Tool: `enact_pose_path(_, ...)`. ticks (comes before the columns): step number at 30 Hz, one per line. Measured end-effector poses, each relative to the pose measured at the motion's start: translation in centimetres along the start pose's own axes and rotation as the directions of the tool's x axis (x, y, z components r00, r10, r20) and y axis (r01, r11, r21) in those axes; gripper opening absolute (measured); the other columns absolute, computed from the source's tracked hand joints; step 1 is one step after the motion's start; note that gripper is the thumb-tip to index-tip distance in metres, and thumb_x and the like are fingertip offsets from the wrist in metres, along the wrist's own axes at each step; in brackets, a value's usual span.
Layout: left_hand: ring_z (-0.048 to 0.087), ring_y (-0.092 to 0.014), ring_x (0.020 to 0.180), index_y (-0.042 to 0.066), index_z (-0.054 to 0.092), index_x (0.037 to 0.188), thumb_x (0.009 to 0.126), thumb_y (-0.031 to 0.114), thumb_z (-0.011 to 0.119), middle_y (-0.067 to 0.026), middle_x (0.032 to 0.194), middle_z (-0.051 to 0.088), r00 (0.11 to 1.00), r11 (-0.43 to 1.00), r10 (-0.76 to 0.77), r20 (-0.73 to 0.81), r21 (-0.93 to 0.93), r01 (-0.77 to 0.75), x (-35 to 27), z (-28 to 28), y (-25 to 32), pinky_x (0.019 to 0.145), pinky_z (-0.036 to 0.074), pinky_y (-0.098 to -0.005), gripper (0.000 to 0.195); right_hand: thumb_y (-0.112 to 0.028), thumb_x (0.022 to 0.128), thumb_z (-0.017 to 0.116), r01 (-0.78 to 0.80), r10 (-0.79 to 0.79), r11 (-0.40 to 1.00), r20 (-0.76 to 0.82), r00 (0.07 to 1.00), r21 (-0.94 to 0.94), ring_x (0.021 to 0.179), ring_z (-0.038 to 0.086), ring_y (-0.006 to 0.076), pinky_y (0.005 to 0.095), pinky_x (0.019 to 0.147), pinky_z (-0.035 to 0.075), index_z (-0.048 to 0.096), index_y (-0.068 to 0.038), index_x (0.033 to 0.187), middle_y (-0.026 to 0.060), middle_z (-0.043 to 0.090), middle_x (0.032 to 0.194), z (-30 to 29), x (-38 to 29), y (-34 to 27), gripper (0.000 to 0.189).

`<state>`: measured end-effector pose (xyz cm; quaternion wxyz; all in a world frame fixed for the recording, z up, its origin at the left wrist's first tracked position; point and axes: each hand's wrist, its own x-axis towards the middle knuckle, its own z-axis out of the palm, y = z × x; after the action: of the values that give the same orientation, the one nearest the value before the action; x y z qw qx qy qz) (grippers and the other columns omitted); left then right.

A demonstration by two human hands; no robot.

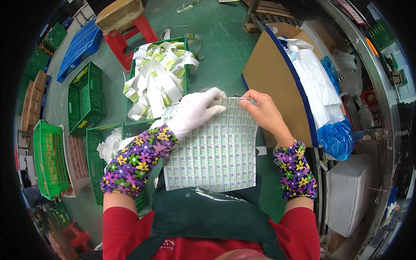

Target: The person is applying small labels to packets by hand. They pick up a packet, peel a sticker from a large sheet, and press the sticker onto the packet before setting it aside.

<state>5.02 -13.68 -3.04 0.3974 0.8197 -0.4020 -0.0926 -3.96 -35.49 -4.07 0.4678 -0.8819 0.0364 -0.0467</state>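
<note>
A large sheet of small printed labels (211, 152), in green and white rows, lies over my lap against the dark green apron (208, 211). My left hand (196, 112), in a white glove, rests over the sheet's upper left part, thumb and fingertips near its far edge; whether it grips the sheet is unclear. With bare thumb and fingers, my right hand (263, 105) pinches the far right corner. Just beyond my left hand, a green plastic crate (186, 71) overflows with curled label strips (159, 81). Floral sleeve covers are on both forearms.
At right stands a cardboard box (273, 74) holding white plastic bags (312, 78), with a blue bag (336, 139) at its near end. Another green crate (86, 97), a red stool (130, 35) and a blue pallet (79, 48) stand left. White scraps (110, 144) lie in a crate by my left forearm.
</note>
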Motion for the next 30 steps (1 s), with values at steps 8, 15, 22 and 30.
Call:
enact_pose_path(8,0.066,-0.035,0.077,0.007,0.069,0.095,0.094,0.029,0.061,-0.0154,0.080,0.067,0.988,0.979,0.061,0.143,0.184,-0.087,0.5,0.6,-1.5,0.067,0.052,-0.0411,0.024,-0.019,0.086,0.067,0.279,-0.351,0.864,-0.105,0.930,-0.419,0.092,0.060,0.0265,0.0415,0.097,0.040,0.067,-0.009,0.094,0.0075,0.064,0.087,0.8,-0.6,0.6,0.013)
enact_pose_path(15,0.064,-0.038,0.076,0.007,0.067,0.093,0.096,0.028,0.058,-0.0166,0.079,0.065,0.980,0.945,0.133,0.149,0.278,-0.171,0.7,1.0,-0.9,0.066,0.051,-0.0456,0.023,-0.011,0.079,0.068,0.503,-0.565,0.705,0.033,0.825,-0.500,0.087,0.060,0.0217,0.0444,0.100,0.040,0.063,-0.011,0.087,0.0019,0.060,0.083,1.2,1.2,-0.8,0.009)
enact_pose_path(22,0.065,-0.035,0.085,0.005,0.067,0.103,0.098,0.030,0.054,-0.0191,0.087,0.067,0.970,0.985,0.008,0.243,0.165,-0.050,1.2,0.5,-1.8,0.073,0.051,-0.0412,0.029,-0.008,0.076,0.066,0.586,-0.815,0.375,0.047,0.578,-0.718,0.076,0.058,0.0187,0.0467,0.101,0.042,0.058,-0.014,0.078,-0.0018,0.055,0.076,2.8,-1.2,0.7,0.010)
enact_pose_path(30,0.058,-0.014,0.118,0.006,0.043,0.146,0.091,-0.008,0.051,-0.0083,0.139,0.054,0.981,0.885,-0.075,-0.181,-0.465,-0.018,1.0,-4.5,-1.1,0.101,0.046,-0.0277,0.057,-0.020,0.097,0.062,0.040,0.053,0.799,-0.137,0.989,0.600,0.065,0.041,-0.0007,0.0194,0.058,0.033,0.058,-0.007,0.089,-0.0096,0.051,0.074,1.8,-1.7,-3.2,0.015)
